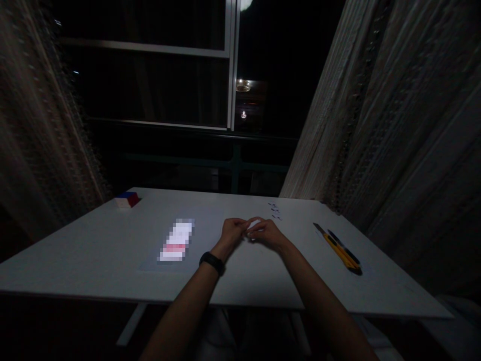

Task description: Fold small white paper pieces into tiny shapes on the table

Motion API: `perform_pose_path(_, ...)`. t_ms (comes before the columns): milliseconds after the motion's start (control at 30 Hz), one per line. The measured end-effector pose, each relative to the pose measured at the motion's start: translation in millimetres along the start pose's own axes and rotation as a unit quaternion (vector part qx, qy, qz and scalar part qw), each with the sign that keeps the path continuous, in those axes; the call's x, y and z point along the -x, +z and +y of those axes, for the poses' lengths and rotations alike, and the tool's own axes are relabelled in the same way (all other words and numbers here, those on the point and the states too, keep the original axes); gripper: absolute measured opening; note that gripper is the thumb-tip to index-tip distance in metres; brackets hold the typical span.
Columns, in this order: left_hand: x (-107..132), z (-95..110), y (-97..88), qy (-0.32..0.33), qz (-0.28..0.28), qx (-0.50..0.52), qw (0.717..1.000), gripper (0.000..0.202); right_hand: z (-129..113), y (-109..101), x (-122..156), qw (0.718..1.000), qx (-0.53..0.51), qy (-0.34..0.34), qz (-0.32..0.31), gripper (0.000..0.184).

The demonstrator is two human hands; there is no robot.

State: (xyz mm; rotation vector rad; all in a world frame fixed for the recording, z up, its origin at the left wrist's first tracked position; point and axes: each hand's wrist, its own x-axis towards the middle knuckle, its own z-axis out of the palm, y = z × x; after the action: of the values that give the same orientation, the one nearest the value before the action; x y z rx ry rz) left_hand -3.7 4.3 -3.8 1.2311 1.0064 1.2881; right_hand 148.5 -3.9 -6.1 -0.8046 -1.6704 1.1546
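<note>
Above the middle of the white table (259, 281), my left hand (233, 233) and my right hand (268, 233) meet, fingers closed around a small white piece of paper (254, 223). Most of the piece is hidden by the fingers. A black band (212, 262) circles my left wrist. Just beyond my right hand are small dark marks (275, 211), too dim to read. To the left of my hands a bright, blurred-out rectangle (176, 240) lies on a pale sheet (148, 264).
A yellow utility knife (340, 252) lies at the right beside a dark pen-like item (343, 244). At the far left corner sits a puzzle cube (127, 200). Behind the table is a dark window (231, 75), with a curtain (338, 110) at the right and another curtain (48, 110) at the left.
</note>
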Motion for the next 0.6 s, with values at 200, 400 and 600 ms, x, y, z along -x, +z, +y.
perform_pose_path(200, -0.1, 0.8, 0.2, 0.003, 0.006, -0.011, 1.0, 0.021, 1.8, 0.0, -0.4, 1.0, 0.006, -0.01, 0.009, 0.021)
perform_pose_path(400, -0.9, -2.2, 0.8, 0.004, 0.011, -0.021, 1.0, 0.019, -2.8, 0.3, 0.4, 1.0, 0.014, -0.02, 0.009, 0.02)
perform_pose_path(600, -2.2, -1.9, -2.1, 0.02, 0.029, -0.058, 0.998, 0.017, -0.3, 1.8, -1.8, 0.998, 0.037, -0.037, 0.033, 0.022)
